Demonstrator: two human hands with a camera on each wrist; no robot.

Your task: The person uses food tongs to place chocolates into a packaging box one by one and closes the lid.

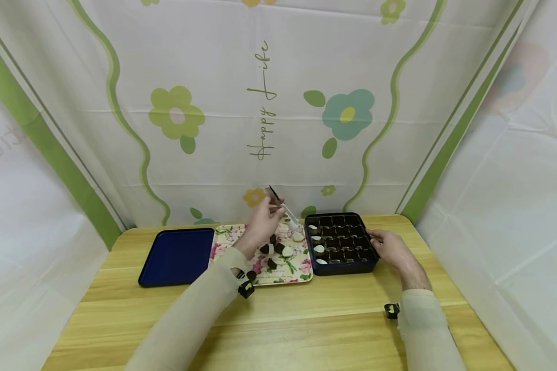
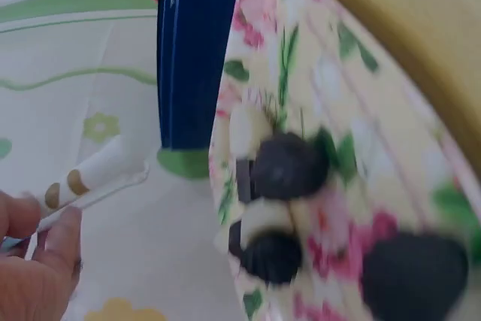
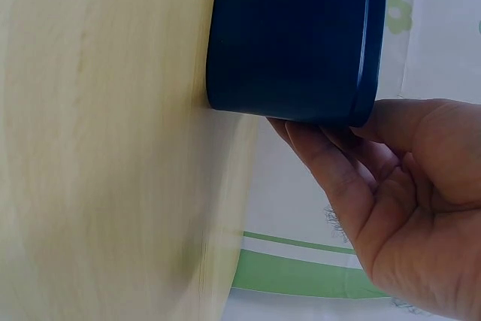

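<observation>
My left hand (image 1: 261,222) grips a pair of slim, pale tongs (image 1: 290,214) above the back of a floral tray (image 1: 293,274). In the left wrist view the tongs (image 2: 105,178) look white with gold dots. On the tray lie several dark chocolates (image 1: 272,264) and white chocolates (image 1: 288,251). Whether the tips hold anything cannot be made out. To the right is a dark blue box (image 1: 348,268) with a brown divided insert; white chocolates (image 1: 319,249) sit in its left column. My right hand (image 1: 392,251) holds the box's right side, thumb near the rim.
A dark blue lid (image 1: 178,256) lies left of the tray, its edge against it. All of this stands on a wooden table (image 1: 278,330). A printed cloth (image 1: 227,129) hangs right behind the table, with white cloth walls at both sides.
</observation>
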